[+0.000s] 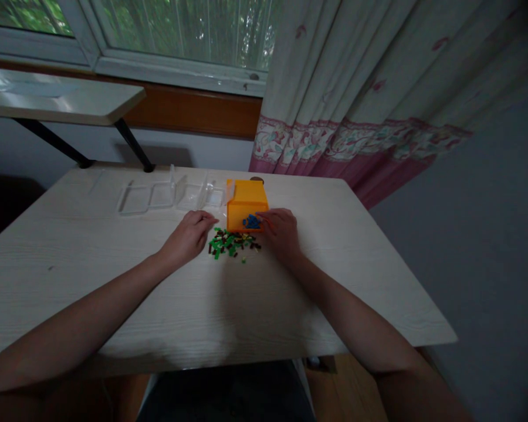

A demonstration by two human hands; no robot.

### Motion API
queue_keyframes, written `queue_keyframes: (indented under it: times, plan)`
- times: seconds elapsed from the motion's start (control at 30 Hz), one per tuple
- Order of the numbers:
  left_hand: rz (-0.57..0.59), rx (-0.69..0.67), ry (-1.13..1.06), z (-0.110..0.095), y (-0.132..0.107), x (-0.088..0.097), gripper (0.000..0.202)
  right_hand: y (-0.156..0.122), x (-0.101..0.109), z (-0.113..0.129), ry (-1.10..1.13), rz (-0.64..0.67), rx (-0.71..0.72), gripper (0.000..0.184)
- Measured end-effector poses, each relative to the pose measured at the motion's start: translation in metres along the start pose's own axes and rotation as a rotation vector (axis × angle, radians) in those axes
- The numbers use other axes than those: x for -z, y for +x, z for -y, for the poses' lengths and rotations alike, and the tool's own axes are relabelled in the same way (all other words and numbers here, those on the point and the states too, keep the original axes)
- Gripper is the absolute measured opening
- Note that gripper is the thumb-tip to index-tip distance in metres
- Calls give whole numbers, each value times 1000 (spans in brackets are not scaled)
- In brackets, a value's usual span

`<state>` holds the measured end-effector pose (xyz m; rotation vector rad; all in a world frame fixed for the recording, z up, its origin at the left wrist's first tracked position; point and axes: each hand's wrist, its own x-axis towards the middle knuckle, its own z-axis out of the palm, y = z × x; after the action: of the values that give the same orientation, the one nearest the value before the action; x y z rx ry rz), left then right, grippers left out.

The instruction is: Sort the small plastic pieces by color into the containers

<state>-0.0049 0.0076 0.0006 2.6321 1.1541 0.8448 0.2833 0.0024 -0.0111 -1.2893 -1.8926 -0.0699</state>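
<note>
A heap of small green, brown and black pieces (232, 242) lies on the pale wooden table (114, 281), just in front of an orange box (245, 202). A few blue pieces (251, 221) sit at the box's front edge. My left hand (189, 235) rests to the left of the heap, fingers curled in with the tips near the pieces. My right hand (280, 231) rests to the right of the heap, fingers bent and touching the box's front by the blue pieces. What either hand pinches, if anything, is too small to see.
Several clear plastic trays (167, 196) stand in a row left of the orange box. A second table (57, 99) stands behind at the left under the window. A patterned curtain (356, 117) hangs at the back right. The table's right edge (405, 281) drops to the floor.
</note>
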Motion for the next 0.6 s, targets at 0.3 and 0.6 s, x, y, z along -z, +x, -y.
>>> queue_keyframes:
  times: [0.3, 0.6]
  plan:
    - [111, -100, 30, -7, -4, -4, 31, -12, 9, 13, 69, 243, 276, 29]
    - [77, -91, -73, -17, -2, -5, 30, -12, 8, 16, 181, 356, 323, 39]
